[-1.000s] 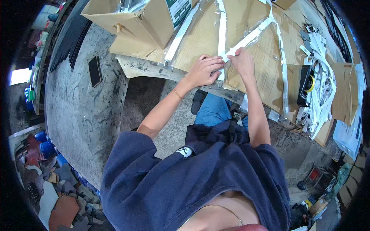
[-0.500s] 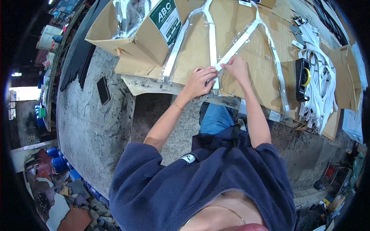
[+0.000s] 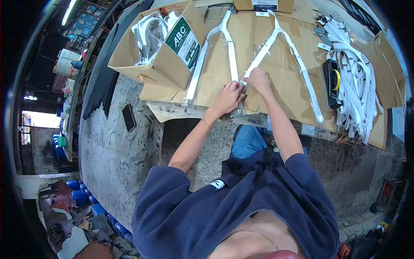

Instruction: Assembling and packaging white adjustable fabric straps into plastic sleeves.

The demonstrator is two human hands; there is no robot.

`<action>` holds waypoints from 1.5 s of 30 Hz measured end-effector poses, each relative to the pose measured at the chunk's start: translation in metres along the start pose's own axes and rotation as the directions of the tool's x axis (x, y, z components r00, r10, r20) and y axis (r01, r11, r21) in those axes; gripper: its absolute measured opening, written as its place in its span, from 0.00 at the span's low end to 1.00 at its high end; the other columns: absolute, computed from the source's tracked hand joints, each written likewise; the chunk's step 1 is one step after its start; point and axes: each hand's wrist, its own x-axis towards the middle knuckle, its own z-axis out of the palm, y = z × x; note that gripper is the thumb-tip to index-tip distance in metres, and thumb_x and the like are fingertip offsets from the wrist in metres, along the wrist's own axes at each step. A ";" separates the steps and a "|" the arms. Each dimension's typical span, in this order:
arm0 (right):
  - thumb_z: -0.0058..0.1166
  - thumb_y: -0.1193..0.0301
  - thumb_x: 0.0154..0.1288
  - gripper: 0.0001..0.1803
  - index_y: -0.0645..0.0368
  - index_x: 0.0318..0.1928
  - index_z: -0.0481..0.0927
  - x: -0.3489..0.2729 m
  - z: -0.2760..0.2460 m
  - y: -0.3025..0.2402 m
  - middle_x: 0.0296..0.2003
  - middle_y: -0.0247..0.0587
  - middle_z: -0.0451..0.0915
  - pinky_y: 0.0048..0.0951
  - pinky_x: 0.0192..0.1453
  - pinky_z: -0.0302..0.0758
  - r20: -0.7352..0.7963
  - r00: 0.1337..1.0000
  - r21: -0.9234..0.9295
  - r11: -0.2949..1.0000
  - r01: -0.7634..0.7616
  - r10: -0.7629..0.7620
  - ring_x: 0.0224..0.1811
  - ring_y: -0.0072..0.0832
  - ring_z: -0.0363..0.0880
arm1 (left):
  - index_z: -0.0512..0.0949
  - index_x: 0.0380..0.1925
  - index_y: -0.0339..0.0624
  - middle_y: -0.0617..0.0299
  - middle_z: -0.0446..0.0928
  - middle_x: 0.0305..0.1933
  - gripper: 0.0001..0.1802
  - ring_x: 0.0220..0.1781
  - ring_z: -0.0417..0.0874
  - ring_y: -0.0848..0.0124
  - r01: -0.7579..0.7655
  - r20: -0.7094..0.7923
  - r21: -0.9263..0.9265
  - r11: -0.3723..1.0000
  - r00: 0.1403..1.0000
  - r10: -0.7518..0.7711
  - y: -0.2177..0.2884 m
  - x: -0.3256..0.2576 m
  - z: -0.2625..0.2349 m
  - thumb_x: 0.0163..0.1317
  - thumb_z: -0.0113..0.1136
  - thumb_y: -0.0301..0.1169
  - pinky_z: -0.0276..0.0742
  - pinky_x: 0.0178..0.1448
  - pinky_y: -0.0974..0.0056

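Note:
Two white Y-shaped straps in clear plastic lie flat on a cardboard sheet (image 3: 284,97), the left strap (image 3: 232,56) and the right strap (image 3: 266,48). Their inner legs come together near the front edge, where both hands meet. My left hand (image 3: 228,99) is closed at these lower ends, fingers pressed together on the strap. Just to its right, my right hand (image 3: 258,81) pinches the lower end of the right strap's near leg. The fingers partly hide the strap ends, so I cannot tell whether these touch each other.
An open cardboard box (image 3: 142,71) holding plastic-wrapped white items stands at left. A black tape dispenser (image 3: 332,84) with a yellow ring lies beside a heap of white straps (image 3: 355,82) at right, near another carton (image 3: 388,71). A phone (image 3: 129,118) rests on the grey surface.
The whole view has shifted, with the table things appearing a little lower. My right hand has turned more knuckles-up at the strap end; my left hand stays beside it.

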 end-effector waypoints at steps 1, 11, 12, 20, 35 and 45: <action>0.71 0.57 0.49 0.26 0.61 0.43 0.81 -0.001 -0.001 0.001 0.45 0.55 0.81 0.45 0.49 0.78 0.008 1.000 0.012 1.000 0.002 -0.002 0.49 0.49 0.81 | 0.73 0.55 0.38 0.50 0.71 0.50 0.22 0.55 0.71 0.55 0.016 -0.009 0.037 0.999 1.000 -0.015 0.003 0.000 0.003 0.65 0.53 0.38 0.66 0.59 0.54; 0.70 0.56 0.50 0.27 0.61 0.46 0.80 -0.011 -0.012 -0.002 0.46 0.54 0.81 0.44 0.50 0.79 0.019 0.999 0.068 0.997 0.024 -0.026 0.51 0.48 0.80 | 0.73 0.54 0.37 0.49 0.71 0.51 0.22 0.56 0.72 0.53 0.012 -0.175 -0.021 1.000 0.984 -0.016 0.008 -0.012 0.016 0.65 0.53 0.38 0.67 0.59 0.53; 0.70 0.56 0.50 0.27 0.61 0.46 0.80 -0.011 -0.013 -0.002 0.46 0.54 0.81 0.44 0.50 0.79 0.010 1.000 0.068 0.997 0.025 -0.026 0.51 0.48 0.80 | 0.73 0.55 0.37 0.48 0.71 0.51 0.23 0.56 0.72 0.53 0.064 -0.130 -0.029 0.998 0.989 -0.067 0.010 -0.009 0.014 0.65 0.53 0.39 0.68 0.58 0.53; 0.69 0.56 0.48 0.23 0.61 0.38 0.83 0.024 0.002 0.023 0.41 0.52 0.83 0.41 0.48 0.80 0.025 0.993 0.045 0.993 0.111 -0.112 0.46 0.44 0.82 | 0.72 0.54 0.40 0.51 0.72 0.47 0.24 0.53 0.72 0.54 0.214 -0.113 0.096 0.972 0.973 -0.203 0.038 0.021 0.014 0.63 0.55 0.42 0.69 0.56 0.52; 0.63 0.52 0.48 0.25 0.61 0.36 0.84 0.260 -0.129 0.053 0.37 0.54 0.83 0.44 0.45 0.79 -0.321 0.928 -0.174 0.975 0.139 -0.189 0.41 0.51 0.83 | 0.73 0.47 0.40 0.56 0.75 0.48 0.24 0.55 0.72 0.57 0.421 -0.113 0.074 0.904 0.904 -0.411 0.038 0.019 0.021 0.62 0.56 0.49 0.67 0.55 0.45; 0.54 0.79 0.47 0.11 0.67 0.35 0.77 0.228 -0.238 -0.014 0.27 0.40 0.79 0.33 0.31 0.76 -0.018 0.931 0.571 0.761 0.308 -0.364 0.28 0.27 0.78 | 0.75 0.43 0.36 0.51 0.76 0.41 0.14 0.48 0.75 0.53 0.344 -0.520 -0.334 0.877 0.709 -0.476 0.079 0.004 -0.057 0.60 0.60 0.32 0.68 0.51 0.54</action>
